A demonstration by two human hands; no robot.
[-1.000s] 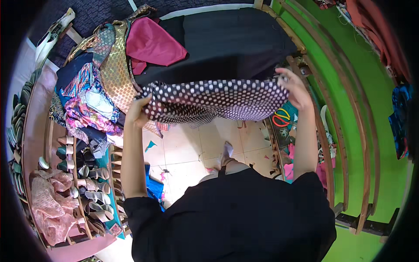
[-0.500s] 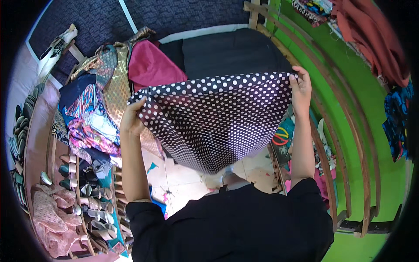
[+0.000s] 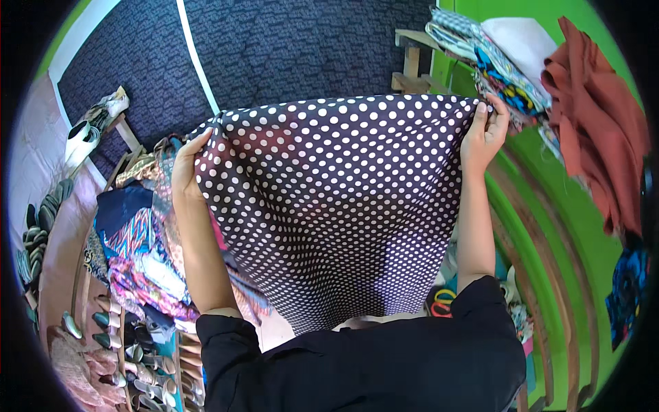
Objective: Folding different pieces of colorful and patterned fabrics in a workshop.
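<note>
Hanging between your hands, the dotted cloth (image 3: 343, 178) has its top edge running left to right, neither hand nearer; long axis unclear. Your left hand (image 3: 187, 165) and right hand (image 3: 486, 134) are well apart, each pinching one end. Sideways room looks limited: clothes (image 3: 141, 237) below-left of the left hand, rust cloth (image 3: 594, 123) right of the right.

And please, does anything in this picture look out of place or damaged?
Untidy rather than damaged: at left, clothes lie in a jumbled heap, and a pink cloth sits crumpled beside shoes lined in rows. The polka-dot fabric between the left hand and right hand shows no clear tear.
</note>
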